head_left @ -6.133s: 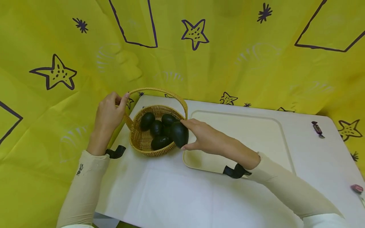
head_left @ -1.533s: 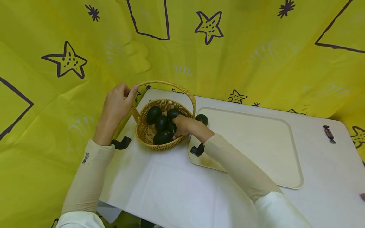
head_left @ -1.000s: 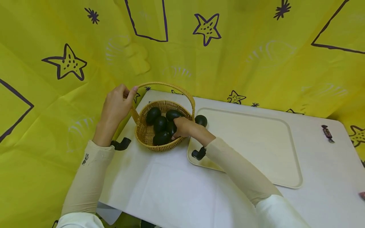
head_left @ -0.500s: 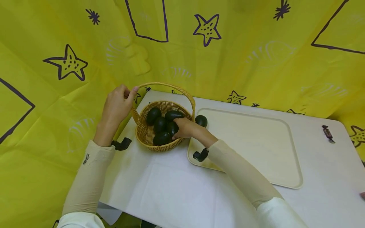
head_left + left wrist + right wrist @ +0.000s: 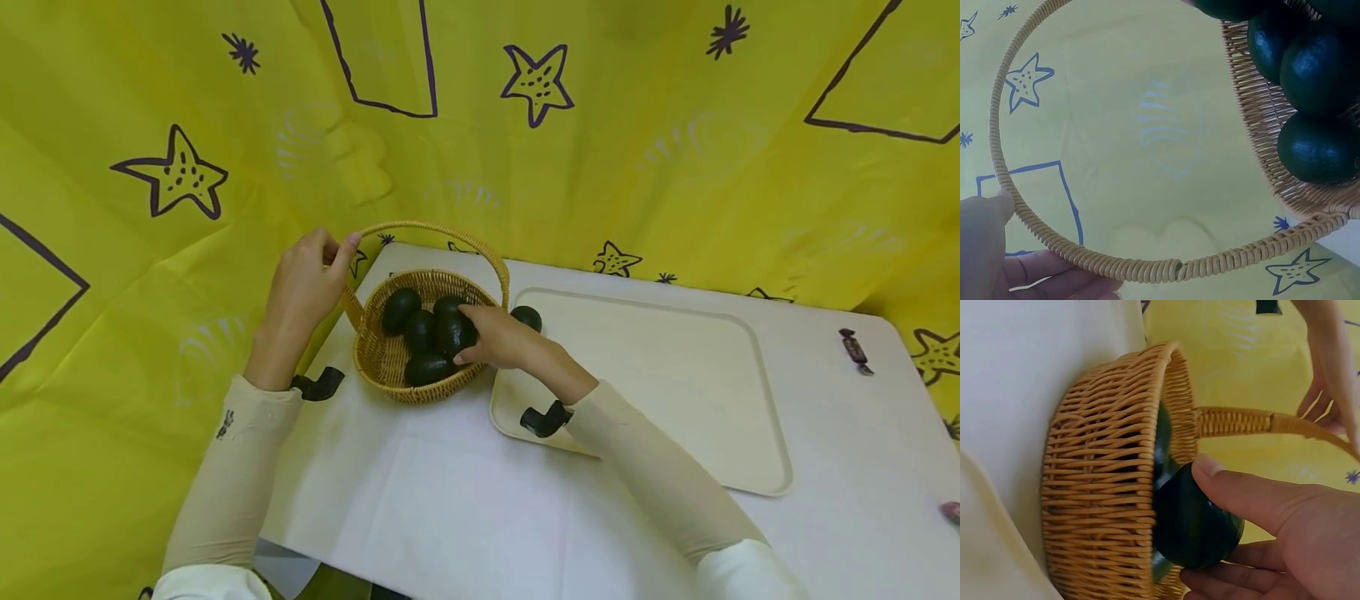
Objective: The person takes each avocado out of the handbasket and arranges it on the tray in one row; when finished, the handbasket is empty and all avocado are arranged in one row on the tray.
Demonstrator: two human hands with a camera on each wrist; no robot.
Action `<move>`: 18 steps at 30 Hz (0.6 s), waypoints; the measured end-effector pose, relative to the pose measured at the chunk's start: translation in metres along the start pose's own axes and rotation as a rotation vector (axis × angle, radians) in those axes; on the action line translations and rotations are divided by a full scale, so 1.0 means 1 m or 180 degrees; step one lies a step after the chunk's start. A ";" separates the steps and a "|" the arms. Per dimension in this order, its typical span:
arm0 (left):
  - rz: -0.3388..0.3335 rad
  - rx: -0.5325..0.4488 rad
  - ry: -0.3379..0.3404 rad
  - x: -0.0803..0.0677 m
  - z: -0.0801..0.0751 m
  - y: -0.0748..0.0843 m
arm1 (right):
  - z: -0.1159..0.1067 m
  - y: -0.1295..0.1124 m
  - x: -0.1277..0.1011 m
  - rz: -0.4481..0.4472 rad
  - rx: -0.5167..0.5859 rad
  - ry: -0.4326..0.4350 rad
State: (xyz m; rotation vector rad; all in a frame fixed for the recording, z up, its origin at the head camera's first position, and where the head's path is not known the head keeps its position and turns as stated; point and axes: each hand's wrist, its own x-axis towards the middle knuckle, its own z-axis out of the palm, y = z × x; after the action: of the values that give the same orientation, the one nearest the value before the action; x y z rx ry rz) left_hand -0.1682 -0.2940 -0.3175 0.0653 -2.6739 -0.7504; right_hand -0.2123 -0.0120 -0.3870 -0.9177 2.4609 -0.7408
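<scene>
My left hand (image 5: 303,279) holds the arched handle (image 5: 442,229) of a wicker basket (image 5: 420,395) at its left side. In the left wrist view the thumb and fingers lie around that handle (image 5: 1147,270). Over the basket's right rim reaches my right hand (image 5: 506,337), gripping a dark green avocado (image 5: 454,333) between thumb and fingers. The right wrist view has this avocado (image 5: 1194,519) partly above the rim. Several more avocados (image 5: 401,311) lie in the basket, one partly hidden behind the gripped one.
A cream tray (image 5: 645,375) lies right of the basket on the white table (image 5: 465,492). One avocado (image 5: 527,317) sits at the tray's upper left corner. A wrapped candy (image 5: 856,352) is at the far right. A yellow patterned curtain (image 5: 450,142) hangs behind.
The avocado held over the rim 6.1 seconds ago is gone from the hand; one lies on the tray. My right hand has reached into the basket and raised another avocado slightly.
</scene>
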 end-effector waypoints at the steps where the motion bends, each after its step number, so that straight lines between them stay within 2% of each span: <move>1: -0.0005 0.0002 0.0003 0.000 0.000 0.000 | -0.001 -0.001 -0.003 -0.0015 0.0013 0.0020; 11: -0.0036 0.0024 -0.0042 -0.002 -0.001 0.002 | -0.016 -0.007 -0.045 -0.0206 0.0075 0.0286; 18: -0.0052 0.0025 -0.0042 -0.003 -0.002 0.004 | -0.029 0.009 -0.087 -0.0385 0.0157 0.0508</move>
State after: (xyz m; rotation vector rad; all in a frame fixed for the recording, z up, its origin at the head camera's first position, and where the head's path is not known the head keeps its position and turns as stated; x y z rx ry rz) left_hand -0.1649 -0.2911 -0.3152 0.0846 -2.6921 -0.7479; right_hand -0.1710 0.0634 -0.3533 -1.0327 2.5280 -0.9457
